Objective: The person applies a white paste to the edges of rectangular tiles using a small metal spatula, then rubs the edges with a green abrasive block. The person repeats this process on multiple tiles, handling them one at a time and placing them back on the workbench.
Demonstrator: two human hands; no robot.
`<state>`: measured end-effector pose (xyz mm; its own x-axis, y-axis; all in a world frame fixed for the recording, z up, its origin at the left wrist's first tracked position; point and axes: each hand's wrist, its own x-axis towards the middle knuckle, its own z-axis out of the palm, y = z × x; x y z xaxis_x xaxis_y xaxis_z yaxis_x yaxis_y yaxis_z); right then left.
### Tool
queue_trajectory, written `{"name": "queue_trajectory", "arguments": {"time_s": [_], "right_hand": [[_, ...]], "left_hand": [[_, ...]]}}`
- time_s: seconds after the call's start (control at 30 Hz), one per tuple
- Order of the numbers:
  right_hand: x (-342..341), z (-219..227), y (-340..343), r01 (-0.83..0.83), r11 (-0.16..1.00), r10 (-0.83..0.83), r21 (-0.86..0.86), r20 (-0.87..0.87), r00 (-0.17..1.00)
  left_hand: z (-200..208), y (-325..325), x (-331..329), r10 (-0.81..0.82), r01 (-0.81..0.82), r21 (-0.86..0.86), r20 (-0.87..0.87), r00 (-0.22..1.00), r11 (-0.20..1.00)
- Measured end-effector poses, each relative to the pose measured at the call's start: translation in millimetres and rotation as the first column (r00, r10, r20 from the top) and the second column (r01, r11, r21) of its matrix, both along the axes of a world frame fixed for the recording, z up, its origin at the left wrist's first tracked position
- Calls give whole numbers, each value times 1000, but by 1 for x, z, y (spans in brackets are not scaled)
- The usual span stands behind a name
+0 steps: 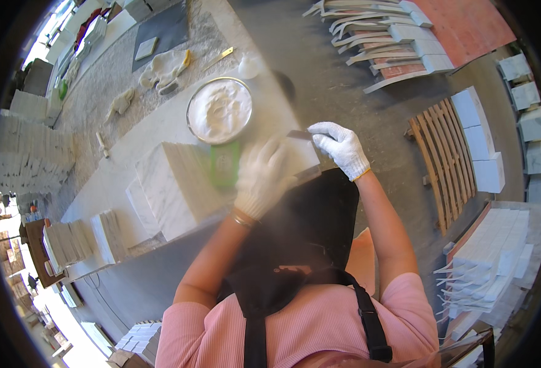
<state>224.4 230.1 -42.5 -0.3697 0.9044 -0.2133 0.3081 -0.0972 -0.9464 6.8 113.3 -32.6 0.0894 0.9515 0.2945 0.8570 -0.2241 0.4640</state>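
Observation:
My right hand [342, 149], in a white knit glove, grips a thin dark scraper blade [300, 135] at the table's corner. My left hand [259, 179], also gloved, is hazy and lies over the pale tabletop with its fingers stretched out; whatever is under the palm is hidden. Beside that hand is a flat green pad [224, 165]. Just beyond it stands a round bowl [189, 116] filled with white paste or powder [221, 109]. To the left a stack of marble tiles [173, 187] stands on edge.
A work glove [165, 69], a yellow-handled tool [220, 57] and a dark mat [160, 35] lie farther up the table [120, 162]. More tile stacks [67, 242] line its left end. On the floor to the right are a wooden pallet [439, 156] and strapped white blocks [488, 245].

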Motion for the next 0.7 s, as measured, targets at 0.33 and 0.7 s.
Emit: {"name": "queue_trajectory", "arguments": {"time_s": [0.33,0.7], "right_hand": [[-3,-4,1,-90,973,76,214,73,994],[8,-3,-15,-101,937,48,334,163,985]], "left_hand": [[-12,-2,1,32,-37,72,71,997,997],[-8,-3,0,20,-32,95,123,992,995]]}}
